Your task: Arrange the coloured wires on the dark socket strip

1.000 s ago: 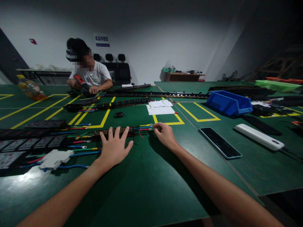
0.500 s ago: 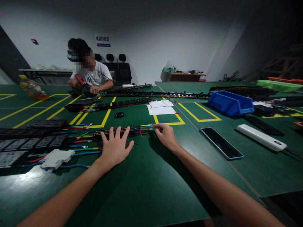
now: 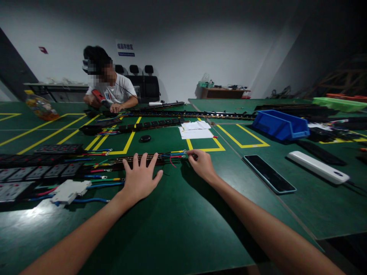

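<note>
My left hand [image 3: 141, 177] lies flat with fingers spread on the green table, its fingertips resting on a long dark wired strip [image 3: 134, 159]. My right hand [image 3: 201, 165] is closed in a pinch at the strip's right end, where red, blue and yellow wire ends [image 3: 175, 155] with ring terminals stick out. What the pinch holds is too small to name. A white breaker block [image 3: 69, 191] with blue wires lies to the left of my left hand.
Socket modules [image 3: 34, 172] fill the table's left. A dark phone-like slab [image 3: 269, 173], a white power strip [image 3: 318, 167] and a blue bin [image 3: 281, 125] lie to the right. White papers [image 3: 195, 130] sit ahead. A person [image 3: 109, 89] works across the table with a red tool.
Almost nothing: the view has shifted slightly, and both hands stay in place on the wired strip.
</note>
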